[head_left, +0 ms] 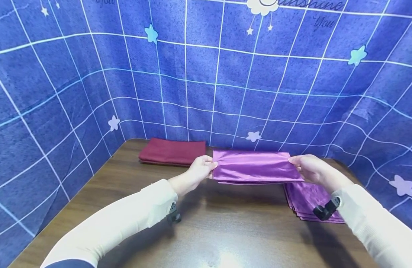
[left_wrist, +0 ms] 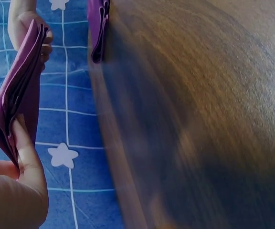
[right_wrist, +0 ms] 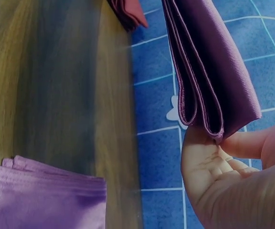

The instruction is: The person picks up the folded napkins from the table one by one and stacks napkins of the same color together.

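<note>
A folded purple cloth hangs stretched between both hands, above the far part of the table. My left hand pinches its left end, thumb on the near face. At the other end my right hand grips the right edge between thumb and fingers. Several stacked layers show along the cloth's folded edge in the right wrist view, where the right hand holds the lower corner. The left wrist view shows the left hand with its thumb against the layers.
A folded dark red cloth lies at the table's back left. Another folded purple cloth lies at the right, partly behind the right wrist. The wooden table meets a blue gridded curtain at its back and sides.
</note>
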`<control>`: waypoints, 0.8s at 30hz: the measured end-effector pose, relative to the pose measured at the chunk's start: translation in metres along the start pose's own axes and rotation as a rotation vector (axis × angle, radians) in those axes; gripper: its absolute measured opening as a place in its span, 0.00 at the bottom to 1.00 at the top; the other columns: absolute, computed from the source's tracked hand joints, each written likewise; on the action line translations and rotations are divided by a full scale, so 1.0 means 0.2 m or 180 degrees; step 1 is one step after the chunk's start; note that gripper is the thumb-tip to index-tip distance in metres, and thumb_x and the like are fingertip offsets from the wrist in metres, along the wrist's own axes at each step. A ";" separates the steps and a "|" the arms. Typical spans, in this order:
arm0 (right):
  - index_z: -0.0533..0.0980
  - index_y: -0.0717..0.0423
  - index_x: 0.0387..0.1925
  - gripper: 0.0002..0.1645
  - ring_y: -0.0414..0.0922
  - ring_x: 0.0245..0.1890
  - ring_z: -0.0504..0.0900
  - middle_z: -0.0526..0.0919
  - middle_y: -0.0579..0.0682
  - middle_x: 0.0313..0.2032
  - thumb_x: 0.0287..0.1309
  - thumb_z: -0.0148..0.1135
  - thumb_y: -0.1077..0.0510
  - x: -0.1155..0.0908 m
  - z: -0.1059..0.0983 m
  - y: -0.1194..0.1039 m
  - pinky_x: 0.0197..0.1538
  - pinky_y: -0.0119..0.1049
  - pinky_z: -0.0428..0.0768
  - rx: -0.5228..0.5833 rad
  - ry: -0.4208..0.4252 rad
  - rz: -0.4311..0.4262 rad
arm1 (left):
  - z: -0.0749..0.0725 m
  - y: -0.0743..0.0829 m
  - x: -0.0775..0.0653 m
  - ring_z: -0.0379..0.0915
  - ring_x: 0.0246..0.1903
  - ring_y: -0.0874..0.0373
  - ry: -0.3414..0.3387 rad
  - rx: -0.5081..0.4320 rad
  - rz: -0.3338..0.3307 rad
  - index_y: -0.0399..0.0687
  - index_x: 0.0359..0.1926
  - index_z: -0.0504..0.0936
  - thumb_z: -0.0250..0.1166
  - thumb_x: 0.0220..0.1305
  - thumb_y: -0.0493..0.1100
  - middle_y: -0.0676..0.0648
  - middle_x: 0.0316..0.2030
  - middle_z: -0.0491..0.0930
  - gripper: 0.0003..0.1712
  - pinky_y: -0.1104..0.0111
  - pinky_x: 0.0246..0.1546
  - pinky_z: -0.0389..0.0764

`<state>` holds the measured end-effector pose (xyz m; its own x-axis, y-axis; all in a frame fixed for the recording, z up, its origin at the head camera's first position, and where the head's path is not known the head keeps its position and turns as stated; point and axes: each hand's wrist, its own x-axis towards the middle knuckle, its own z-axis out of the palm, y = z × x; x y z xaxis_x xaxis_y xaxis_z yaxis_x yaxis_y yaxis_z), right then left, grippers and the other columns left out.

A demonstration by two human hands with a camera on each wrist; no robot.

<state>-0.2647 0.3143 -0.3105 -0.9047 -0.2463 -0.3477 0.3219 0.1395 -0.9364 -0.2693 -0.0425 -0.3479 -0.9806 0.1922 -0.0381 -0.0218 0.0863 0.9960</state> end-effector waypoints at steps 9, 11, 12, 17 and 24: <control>0.76 0.46 0.31 0.18 0.34 0.33 0.80 0.81 0.38 0.29 0.71 0.42 0.62 -0.02 -0.06 0.05 0.41 0.31 0.81 -0.0071 -0.0085 0.0001 | 0.06 -0.02 0.00 0.69 0.19 0.64 0.0031 0.0069 -0.0018 0.29 0.45 0.74 0.57 0.67 0.32 0.46 0.31 0.79 0.09 0.75 0.23 0.77; 0.77 0.45 0.30 0.18 0.34 0.33 0.80 0.81 0.38 0.29 0.71 0.43 0.62 -0.02 -0.07 0.05 0.41 0.31 0.81 -0.0062 -0.0100 -0.0030 | 0.08 -0.02 0.00 0.69 0.19 0.64 0.0009 0.0051 0.0014 0.29 0.45 0.73 0.57 0.67 0.31 0.45 0.31 0.80 0.09 0.74 0.23 0.77; 0.77 0.45 0.30 0.19 0.34 0.33 0.80 0.81 0.38 0.29 0.71 0.43 0.62 -0.02 -0.08 0.06 0.41 0.30 0.81 -0.0069 -0.0116 -0.0049 | 0.08 -0.02 0.00 0.69 0.19 0.64 -0.0007 0.0051 0.0027 0.29 0.45 0.73 0.57 0.67 0.31 0.45 0.32 0.80 0.09 0.74 0.24 0.78; 0.78 0.44 0.31 0.18 0.33 0.32 0.81 0.82 0.38 0.29 0.71 0.44 0.62 -0.04 -0.12 0.06 0.40 0.30 0.81 -0.0082 -0.0137 -0.0095 | 0.11 -0.03 0.01 0.69 0.19 0.64 -0.0043 0.0059 0.0052 0.28 0.46 0.73 0.57 0.67 0.31 0.44 0.33 0.79 0.10 0.74 0.24 0.78; 0.78 0.44 0.30 0.18 0.32 0.31 0.80 0.81 0.37 0.28 0.71 0.45 0.63 -0.06 -0.18 0.09 0.39 0.28 0.82 -0.0062 -0.0038 -0.0080 | 0.18 -0.02 0.01 0.70 0.20 0.64 -0.0068 0.0060 0.0083 0.29 0.45 0.73 0.57 0.67 0.32 0.47 0.29 0.78 0.09 0.73 0.24 0.79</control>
<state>-0.2581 0.3549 -0.3219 -0.9090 -0.2613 -0.3248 0.2936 0.1518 -0.9438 -0.2641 -0.0067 -0.3549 -0.9764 0.2153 -0.0142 0.0074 0.0993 0.9950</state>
